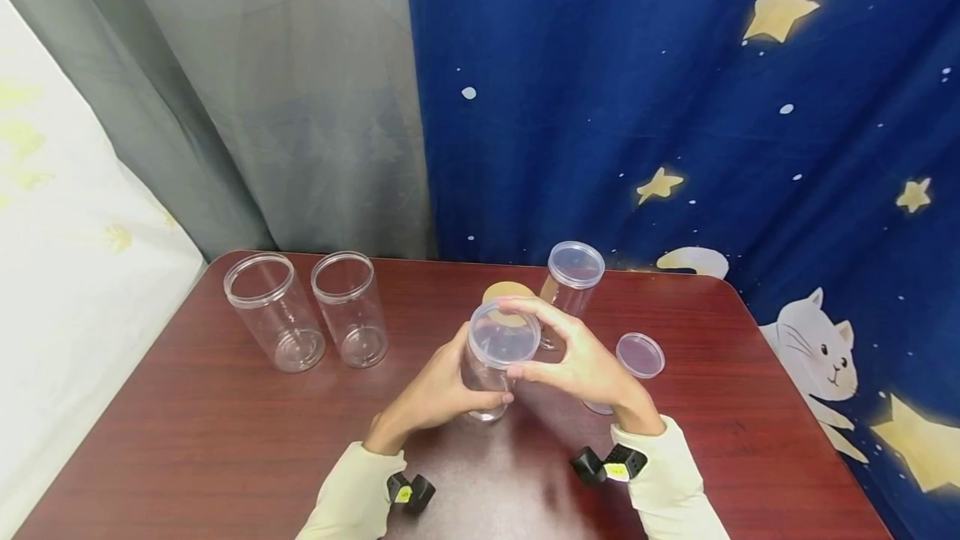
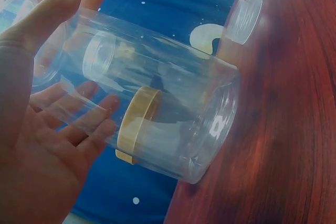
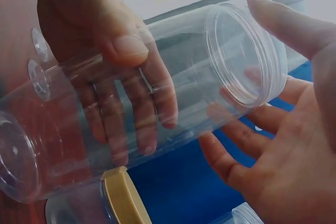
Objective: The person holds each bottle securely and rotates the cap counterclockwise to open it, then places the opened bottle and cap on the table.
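My left hand point(image 1: 438, 386) holds a tall clear plastic jar point(image 1: 483, 377) round its body, thumb on the near side and fingers behind. A translucent lid point(image 1: 504, 336) sits on the jar's mouth. My right hand point(image 1: 585, 361) grips this lid at its edge, thumb on the near side and fingers on the far side. In the right wrist view, the jar's ribbed neck point(image 3: 239, 51) lies between the right thumb and fingers, and the left fingers show through the clear wall. The left wrist view shows the jar's base point(image 2: 215, 129) overlapping the tabletop.
Two lidless clear jars point(image 1: 281, 319) point(image 1: 352, 315) stand at the back left. A jar with a translucent lid point(image 1: 576, 265) and one with a gold lid point(image 1: 506, 290) stand behind my hands. To the right lies a loose lid point(image 1: 640, 355); another lid point(image 1: 598, 408) is partly hidden by the right wrist.
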The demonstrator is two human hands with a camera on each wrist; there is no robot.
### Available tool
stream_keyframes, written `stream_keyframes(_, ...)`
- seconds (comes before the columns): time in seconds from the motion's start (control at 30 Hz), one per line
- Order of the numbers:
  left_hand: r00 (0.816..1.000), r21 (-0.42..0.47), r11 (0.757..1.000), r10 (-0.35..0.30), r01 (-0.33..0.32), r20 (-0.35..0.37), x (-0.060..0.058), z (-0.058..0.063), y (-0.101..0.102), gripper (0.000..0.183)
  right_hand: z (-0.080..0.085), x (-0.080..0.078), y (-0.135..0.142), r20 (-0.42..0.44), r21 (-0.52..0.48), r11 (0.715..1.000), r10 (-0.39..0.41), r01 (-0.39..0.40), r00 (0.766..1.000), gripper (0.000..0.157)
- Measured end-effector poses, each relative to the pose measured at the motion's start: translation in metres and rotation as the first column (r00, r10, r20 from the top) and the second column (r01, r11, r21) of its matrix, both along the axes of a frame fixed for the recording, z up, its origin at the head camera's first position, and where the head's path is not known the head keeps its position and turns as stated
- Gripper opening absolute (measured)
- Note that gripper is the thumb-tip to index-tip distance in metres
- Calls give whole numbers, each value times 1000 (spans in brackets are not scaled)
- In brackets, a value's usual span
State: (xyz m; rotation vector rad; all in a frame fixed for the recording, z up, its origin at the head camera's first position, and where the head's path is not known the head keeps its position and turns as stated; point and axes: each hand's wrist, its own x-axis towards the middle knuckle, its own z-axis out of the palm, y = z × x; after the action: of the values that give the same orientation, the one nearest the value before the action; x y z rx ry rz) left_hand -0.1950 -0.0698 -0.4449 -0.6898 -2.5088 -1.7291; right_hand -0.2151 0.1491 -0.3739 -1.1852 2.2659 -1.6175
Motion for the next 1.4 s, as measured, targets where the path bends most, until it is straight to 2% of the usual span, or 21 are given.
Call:
stream_keyframes(0.2,1000,14,1000,17,-17,-3,-1,-1,1,91,1,-1,-3,28,-52,998,32,-31,999,81)
stream_keyframes(0.27,1000,22,999,31,-30,-3,-1,-2,1,91,2,1,-5,8,-38,999,-14,14,1000,86)
stream_keyframes(0.33,999,30,998,51,-51,-6,-2,-2,1,90,2,5,-7,-59,-4,995,-99,99,993,90)
stream_keyframes(0.4,997,36,997,71,-71,-9,-2,-3,1,90,2,9,-11,-168,22,977,-204,211,964,91)
stream_keyframes(0.47,996,38,995,89,-88,-12,-2,-4,0,91,2,14,-17,-273,30,946,-304,324,913,91)
stream_keyframes(0.53,995,41,994,98,-97,-15,-3,-4,0,91,2,19,-23,-345,32,913,-372,407,862,91)
stream_keyframes(0.6,995,43,994,100,-100,-14,-4,-4,0,89,3,22,-29,-383,41,888,-409,457,828,90)
stream_keyframes(0.7,994,36,994,104,-104,-11,-4,-4,0,83,4,26,-35,-415,71,861,-434,504,800,89)
stream_keyframes(0.97,996,21,996,89,-89,2,-3,-3,2,77,2,31,-47,-453,81,820,-476,567,754,75)
stream_keyframes(1.1,997,16,996,83,-82,-7,-3,-2,1,80,0,30,-49,-449,59,821,-486,568,750,71)
stream_keyframes(1.4,997,18,997,74,-74,-9,-3,-3,0,83,0,28,-49,-413,23,845,-478,534,775,68)
